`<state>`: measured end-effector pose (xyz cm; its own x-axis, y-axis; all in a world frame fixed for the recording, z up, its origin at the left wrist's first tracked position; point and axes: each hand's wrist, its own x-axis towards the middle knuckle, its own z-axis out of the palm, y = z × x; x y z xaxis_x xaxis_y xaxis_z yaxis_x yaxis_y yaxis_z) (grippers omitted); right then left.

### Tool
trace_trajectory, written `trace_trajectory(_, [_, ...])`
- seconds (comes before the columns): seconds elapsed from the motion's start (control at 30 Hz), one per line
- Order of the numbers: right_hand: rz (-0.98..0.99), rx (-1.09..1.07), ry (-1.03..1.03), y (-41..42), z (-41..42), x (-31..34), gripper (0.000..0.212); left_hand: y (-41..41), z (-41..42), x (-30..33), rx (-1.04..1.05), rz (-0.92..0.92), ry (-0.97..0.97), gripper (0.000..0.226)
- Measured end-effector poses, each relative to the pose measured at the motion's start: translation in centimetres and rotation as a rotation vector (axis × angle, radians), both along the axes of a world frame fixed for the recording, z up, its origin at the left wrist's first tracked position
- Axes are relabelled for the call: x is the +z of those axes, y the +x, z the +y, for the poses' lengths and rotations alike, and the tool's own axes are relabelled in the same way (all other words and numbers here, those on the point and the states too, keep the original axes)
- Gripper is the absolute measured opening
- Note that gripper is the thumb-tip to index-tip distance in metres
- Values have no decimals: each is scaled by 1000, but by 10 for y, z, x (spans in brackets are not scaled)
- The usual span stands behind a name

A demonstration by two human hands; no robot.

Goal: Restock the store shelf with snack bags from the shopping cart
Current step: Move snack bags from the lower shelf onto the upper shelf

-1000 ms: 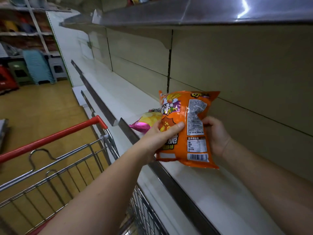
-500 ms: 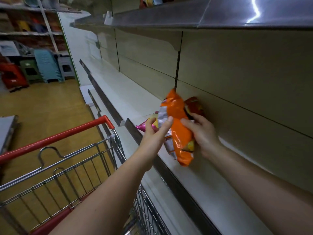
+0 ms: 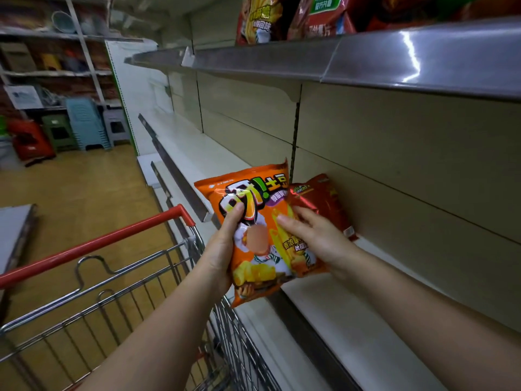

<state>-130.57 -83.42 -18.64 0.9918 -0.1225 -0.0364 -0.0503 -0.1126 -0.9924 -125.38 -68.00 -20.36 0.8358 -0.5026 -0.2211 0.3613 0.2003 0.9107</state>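
Note:
An orange snack bag faces me front side out, held upright over the front edge of the white shelf. My left hand grips its left edge, thumb on the printed front. My right hand lies on the bag's right side with fingers spread over the front. Behind it a red snack bag leans against the beige back panel. The wire shopping cart with a red handle stands to my lower left; its inside is mostly out of view.
A metal upper shelf overhangs, carrying more snack bags. The long white shelf runs away to the left. Stacked plastic stools and storage racks stand at the far end of the wooden floor. A grey platform sits at the left edge.
The orange bag has been turned from back side, through edge-on, to front side facing me. The red bag behind it is now in sight; the pink bag is hidden.

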Motion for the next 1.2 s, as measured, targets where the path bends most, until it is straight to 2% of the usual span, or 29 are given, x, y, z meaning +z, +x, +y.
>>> trace_trajectory(0.03, [-10,-39,11,2,0,-4,36,-1,1,-1,-15,-28,28,69])
trace_trajectory(0.13, [-12,-115,-10,7,2,-17,49,-4,2,-6,29,-107,148,74])
trace_trajectory(0.23, [35,-69,9,14,0,-21,39,-2,5,-15,126,-103,187,80])
trace_trajectory(0.27, [40,-90,-41,18,-4,-20,34,-1,6,-18,147,-100,201,81])
trace_trajectory(0.37, [77,-274,-374,37,-33,-30,45,2,7,-25,206,-105,220,84])
trace_trajectory(0.5, [180,-433,-682,65,-65,-46,61,6,-2,-37,226,-140,212,82])
trace_trajectory(0.67, [266,-560,-711,112,-69,-59,87,23,-19,-47,281,-160,164,83])
trace_trajectory(0.77, [321,-615,-757,130,-67,-68,99,31,-27,-50,308,-185,163,59])
trace_trajectory(0.87, [359,-679,-751,136,-75,-79,105,37,-31,-48,324,-201,171,56])
trace_trajectory(0.93, [359,-673,-781,135,-81,-83,100,37,-32,-44,330,-217,163,62])
trace_trajectory(1.03, [329,-667,-855,130,-90,-81,83,34,-32,-41,345,-231,169,75])
trace_trajectory(1.1, [311,-682,-877,122,-94,-77,76,31,-32,-38,347,-225,173,71])
trace_trajectory(1.2, [236,-712,-798,105,-93,-68,58,24,-32,-31,358,-210,177,62])
